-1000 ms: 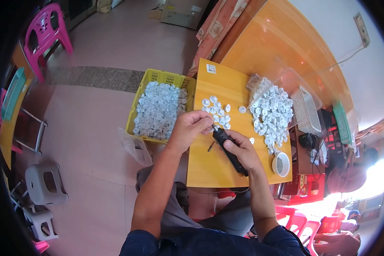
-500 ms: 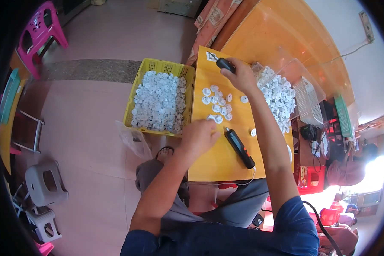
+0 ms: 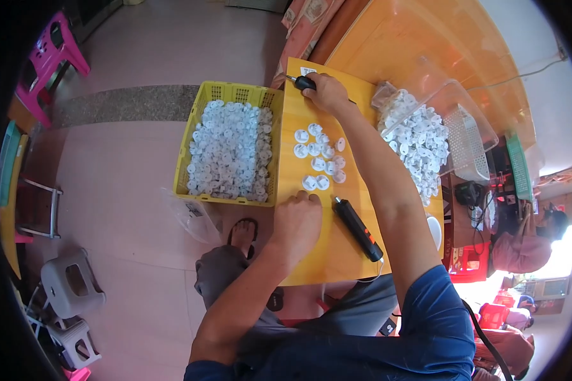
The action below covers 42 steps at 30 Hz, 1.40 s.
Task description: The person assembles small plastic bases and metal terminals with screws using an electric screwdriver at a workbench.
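The right hand [image 3: 328, 94] clamps a black-handled tool [image 3: 305, 83] pointing left, its long axis crosswise above the yellow table's [image 3: 340, 263] far end; the left hand's [image 3: 297, 223] grip is hidden, pinkish floor [image 3: 133, 190] alongside.

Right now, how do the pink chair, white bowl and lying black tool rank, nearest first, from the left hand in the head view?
1. Lying black tool, right of the left hand.
2. White bowl, farther right, partly hidden.
3. Pink chair, far upper left.
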Available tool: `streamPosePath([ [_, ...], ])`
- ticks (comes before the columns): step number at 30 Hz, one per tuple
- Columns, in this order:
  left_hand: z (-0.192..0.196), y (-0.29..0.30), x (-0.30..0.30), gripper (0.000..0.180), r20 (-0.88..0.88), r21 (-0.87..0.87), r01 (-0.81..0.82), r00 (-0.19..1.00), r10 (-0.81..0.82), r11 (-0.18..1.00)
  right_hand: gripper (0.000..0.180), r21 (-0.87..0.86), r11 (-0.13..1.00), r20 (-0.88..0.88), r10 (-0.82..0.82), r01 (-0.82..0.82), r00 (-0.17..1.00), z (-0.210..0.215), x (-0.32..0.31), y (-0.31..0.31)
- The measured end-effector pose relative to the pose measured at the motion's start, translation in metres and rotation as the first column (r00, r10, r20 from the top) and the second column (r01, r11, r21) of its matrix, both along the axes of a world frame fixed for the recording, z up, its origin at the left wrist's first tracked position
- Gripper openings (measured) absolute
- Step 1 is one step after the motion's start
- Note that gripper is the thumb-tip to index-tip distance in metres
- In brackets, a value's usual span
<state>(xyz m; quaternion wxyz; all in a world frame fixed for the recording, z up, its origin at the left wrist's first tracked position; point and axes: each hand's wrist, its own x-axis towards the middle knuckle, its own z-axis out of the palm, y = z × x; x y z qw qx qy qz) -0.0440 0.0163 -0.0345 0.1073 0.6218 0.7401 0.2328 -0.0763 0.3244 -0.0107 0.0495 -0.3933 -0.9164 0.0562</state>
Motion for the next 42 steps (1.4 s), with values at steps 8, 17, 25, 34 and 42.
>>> streamPosePath([
  [8,0.022,0.003,-0.027,0.018,0.627,0.223,-0.113,0.777,-0.054,0.968,0.051,0.087,0.995,0.013,-0.056,0.055,0.998,-0.005,0.007,0.014],
  [17,0.035,0.008,-0.053,0.032,0.972,0.037,-0.135,0.233,-0.005,0.990,0.055,0.188,0.980,-0.132,-0.042,0.067,0.990,0.004,0.069,0.003],
  [25,0.040,0.000,-0.066,0.022,0.999,0.042,-0.069,0.021,-0.040,0.997,0.041,-0.241,0.971,-0.323,-0.093,0.014,0.942,0.043,0.171,-0.161],
  [34,0.032,0.005,-0.046,0.016,0.994,0.055,-0.049,0.095,-0.050,0.997,0.051,-0.116,0.977,-0.224,-0.201,0.178,0.954,0.013,0.217,-0.256],
  [42,0.028,0.006,-0.024,0.011,0.989,0.109,0.035,0.094,-0.112,0.993,0.044,-0.301,0.952,-0.494,-0.206,0.056,0.845,0.032,0.236,-0.275],
])
